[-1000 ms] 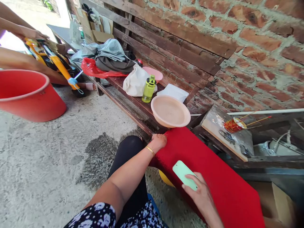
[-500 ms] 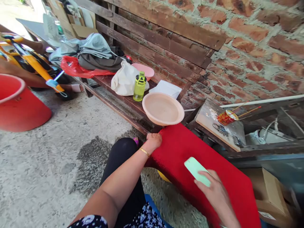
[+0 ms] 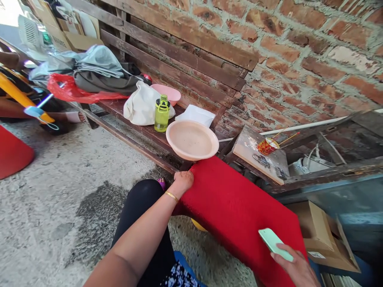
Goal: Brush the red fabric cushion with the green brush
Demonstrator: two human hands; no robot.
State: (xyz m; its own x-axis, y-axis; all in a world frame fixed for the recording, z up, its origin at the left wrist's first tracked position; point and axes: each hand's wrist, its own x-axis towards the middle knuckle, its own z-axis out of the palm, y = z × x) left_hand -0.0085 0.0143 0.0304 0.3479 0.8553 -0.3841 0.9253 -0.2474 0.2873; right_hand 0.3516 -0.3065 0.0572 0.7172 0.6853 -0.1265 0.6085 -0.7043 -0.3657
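Observation:
The red cloth (image 3: pixel 236 199) lies smooth over a long flat surface in front of me, its near side hanging down. My left hand (image 3: pixel 184 180) is closed at the cloth's far left corner, fingers curled over the edge and partly hidden. In my right hand (image 3: pixel 295 261) is a mint-green flat, rounded rectangular block (image 3: pixel 275 244), gripped at its near end between thumb and fingers. The block is over the cloth's near right part; whether its underside touches the cloth cannot be seen. A pale pink basin (image 3: pixel 192 139) stands just beyond the cloth's far end.
On the wooden bench (image 3: pixel 119 113) are a green bottle (image 3: pixel 162 113), a white bag (image 3: pixel 140 105) and folded clothes (image 3: pixel 98 65). A board (image 3: pixel 254 155) with a red cup (image 3: pixel 267 146) is at right, above a cardboard box (image 3: pixel 321 235). A red bucket (image 3: pixel 13 151) stands left.
My right hand has moved with the mint-green block toward the near right end of the cloth. My left hand stays at the corner. The view has shifted right.

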